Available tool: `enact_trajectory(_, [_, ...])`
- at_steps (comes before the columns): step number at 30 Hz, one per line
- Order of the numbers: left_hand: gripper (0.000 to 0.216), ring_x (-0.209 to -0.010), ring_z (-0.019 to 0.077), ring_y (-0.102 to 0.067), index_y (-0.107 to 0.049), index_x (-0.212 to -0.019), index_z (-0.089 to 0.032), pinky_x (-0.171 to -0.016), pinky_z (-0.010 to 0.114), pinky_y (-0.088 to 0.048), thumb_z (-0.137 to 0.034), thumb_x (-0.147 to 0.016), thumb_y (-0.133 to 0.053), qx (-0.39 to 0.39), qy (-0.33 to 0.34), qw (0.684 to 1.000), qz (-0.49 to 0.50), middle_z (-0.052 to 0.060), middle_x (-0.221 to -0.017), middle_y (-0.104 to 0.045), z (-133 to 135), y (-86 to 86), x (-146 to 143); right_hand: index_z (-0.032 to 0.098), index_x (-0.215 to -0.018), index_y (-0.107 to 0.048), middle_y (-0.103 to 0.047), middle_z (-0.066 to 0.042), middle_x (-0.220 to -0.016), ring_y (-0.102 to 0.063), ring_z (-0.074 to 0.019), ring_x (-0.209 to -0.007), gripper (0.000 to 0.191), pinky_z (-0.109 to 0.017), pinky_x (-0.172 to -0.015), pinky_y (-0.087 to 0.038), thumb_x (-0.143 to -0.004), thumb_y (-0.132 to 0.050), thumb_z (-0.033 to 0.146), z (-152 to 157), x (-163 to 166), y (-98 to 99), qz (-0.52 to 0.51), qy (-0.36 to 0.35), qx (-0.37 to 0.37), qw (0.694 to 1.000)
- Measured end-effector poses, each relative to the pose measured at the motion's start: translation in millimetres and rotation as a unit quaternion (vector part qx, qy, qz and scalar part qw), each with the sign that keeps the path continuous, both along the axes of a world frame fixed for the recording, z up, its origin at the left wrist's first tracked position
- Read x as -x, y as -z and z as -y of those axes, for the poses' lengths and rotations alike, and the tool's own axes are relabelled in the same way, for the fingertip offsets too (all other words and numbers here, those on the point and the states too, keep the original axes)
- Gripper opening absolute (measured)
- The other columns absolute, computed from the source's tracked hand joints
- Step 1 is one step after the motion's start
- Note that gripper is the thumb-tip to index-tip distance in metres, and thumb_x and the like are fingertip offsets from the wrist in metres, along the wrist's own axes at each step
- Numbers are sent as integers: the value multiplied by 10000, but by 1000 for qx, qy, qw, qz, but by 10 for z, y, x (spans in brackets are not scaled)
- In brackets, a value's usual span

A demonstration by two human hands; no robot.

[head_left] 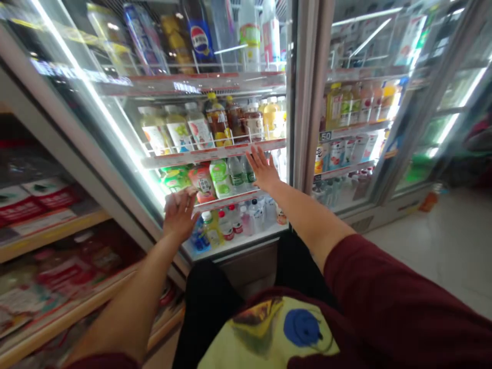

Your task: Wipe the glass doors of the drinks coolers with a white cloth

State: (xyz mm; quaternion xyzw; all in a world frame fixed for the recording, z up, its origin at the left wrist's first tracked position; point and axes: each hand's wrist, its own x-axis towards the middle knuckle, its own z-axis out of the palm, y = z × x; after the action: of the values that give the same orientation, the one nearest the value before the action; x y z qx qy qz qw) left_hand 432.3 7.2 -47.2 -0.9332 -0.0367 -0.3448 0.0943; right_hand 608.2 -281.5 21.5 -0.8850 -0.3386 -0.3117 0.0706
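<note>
In front of a lit drinks fridge, my left hand (180,219) is at the lower left of the glass door (230,88), fingers apart and nothing in them. A mirrored hand shows in the glass just beside it. My right hand (264,171) is held higher and to the right with its fingers spread, also holding nothing. It overlaps the price rail (215,154) and the clear bottles (235,174) behind. Whether either palm presses on the glass, I cannot tell. Green pouches (220,179) and a red pouch (202,183) lie between the two hands.
Higher shelves hold a dark cola bottle (200,38) and several juice bottles (179,128). Small bottles (226,225) line the bottom shelf. A metal door frame (305,102) divides off another fridge on the right. Wooden shelves (57,233) with packaged goods stand at left.
</note>
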Motion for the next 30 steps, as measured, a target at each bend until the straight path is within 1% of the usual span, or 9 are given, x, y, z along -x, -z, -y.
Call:
enact_trajectory(2, [599,-1519,397,10,-365,-1530,-156,-1229,609,-129,-385,-978,-406,-7,3,1000,13,97,-1623,-272,-76,-145,-9,191,-1592,29,108,-89,-1664,109,-327,-1543,1190,-646,-1226,-99,-730,-792,231,6,-13,10,4,1,1,1000])
enact_trajectory(6, [640,-1509,403,72,-207,-1580,-176,-1219,632,-54,-423,-1006,-347,9,-10,996,91,63,-1673,-65,-158,-768,-66,182,-1588,56,120,-89,-1666,115,-330,-1542,1201,-642,-1229,-100,-731,-784,221,2,-43,24,7,5,1,1000])
enact_trajectory(8, [670,-1504,409,96,-133,-1591,-165,-1217,635,-27,-451,-1013,-316,32,-8,993,115,69,-1676,0,-127,-880,-80,183,-1589,57,123,-85,-1666,121,-331,-1541,1193,-648,-1227,-98,-733,-773,215,-8,-44,30,5,8,1,1000])
enact_trajectory(10, [694,-1505,410,104,-131,-1592,-158,-1223,626,-14,-480,-1006,-314,50,2,992,113,77,-1676,-11,-49,-732,-72,185,-1591,51,123,-82,-1667,121,-332,-1542,1177,-654,-1224,-99,-739,-760,215,-16,-36,36,9,9,-4,1000])
enact_trajectory(15, [691,-1523,389,6,-275,-1568,-176,-1247,604,-41,-470,-952,-389,54,27,998,34,88,-1649,-195,4,9,-55,181,-1595,26,105,-77,-1671,111,-320,-1544,1160,-645,-1228,-118,-737,-755,215,-16,-26,49,8,6,-5,1000])
enact_trajectory(17, [664,-1520,396,30,-335,-1546,-185,-1244,618,-43,-445,-940,-413,55,36,997,36,73,-1639,-234,-84,-8,-75,182,-1596,16,95,-81,-1673,113,-319,-1544,1156,-640,-1228,-122,-738,-757,214,-9,-35,53,6,2,-2,1000])
enact_trajectory(22, [648,-1516,381,84,-269,-1564,-177,-1226,640,-10,-458,-986,-356,37,46,992,111,46,-1670,-107,-257,-732,-141,178,-1596,14,100,-85,-1671,106,-330,-1544,1154,-657,-1223,-106,-737,-756,210,-8,-53,65,7,4,-9,1000])
enact_trajectory(24, [671,-1514,383,91,-215,-1577,-160,-1231,624,0,-464,-992,-338,34,43,990,129,50,-1677,-39,-216,-841,-156,178,-1596,11,110,-81,-1667,101,-334,-1544,1135,-669,-1217,-109,-744,-738,207,-14,-51,75,6,-4,-15,1000])
enact_trajectory(30, [706,-1530,356,36,-209,-1584,-177,-1229,616,-2,-439,-953,-389,30,73,996,28,120,-1655,-154,59,-140,-172,183,-1594,29,94,-70,-1670,95,-320,-1546,1073,-654,-1224,-112,-787,-677,208,-14,-7,106,0,-6,-23,1000])
